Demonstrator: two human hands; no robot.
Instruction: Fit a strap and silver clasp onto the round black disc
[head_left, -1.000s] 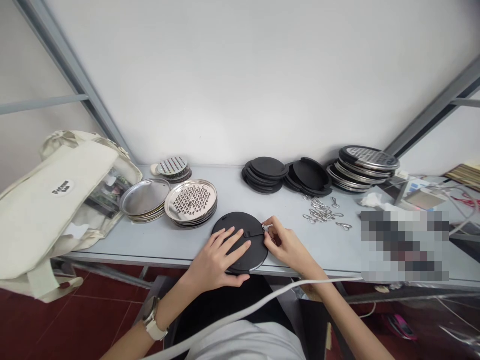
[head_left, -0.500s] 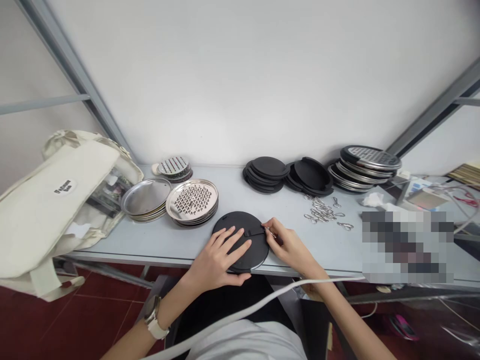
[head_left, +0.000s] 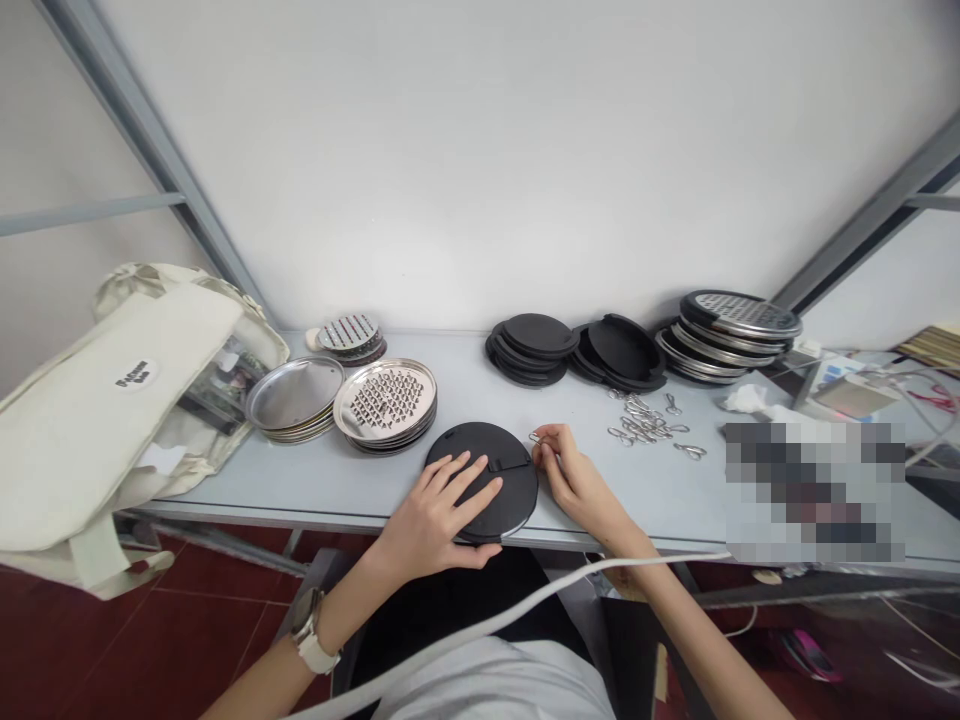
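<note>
A round black plastic disc (head_left: pixel 480 440) lies at the table's front edge, with a rectangular slot piece near its right rim. My left hand (head_left: pixel 442 510) rests flat on it, fingers spread over the top and thumb by the near rim. Just off the disc's right rim, my right hand (head_left: pixel 566 475) pinches a small metal wire clip (head_left: pixel 535 437) between thumb and forefinger. One looped end of the clip sticks out to the left; the fingers cover the rest. Several similar metal clips (head_left: pixel 641 425) lie loose to the right.
Left are a stack of metal discs (head_left: pixel 295 393), round graters (head_left: pixel 386 400), a smaller grater stack (head_left: pixel 349 335) and a cream bag (head_left: pixel 112 400). Behind sit black discs (head_left: pixel 536 335), black rimmed holders (head_left: pixel 626 350) and framed graters (head_left: pixel 739 315). A white cable (head_left: pixel 517 620) crosses in front of me.
My right hand has moved slightly up and away from the disc's rim, with the clip in its fingers. The left hand stays on the disc.
</note>
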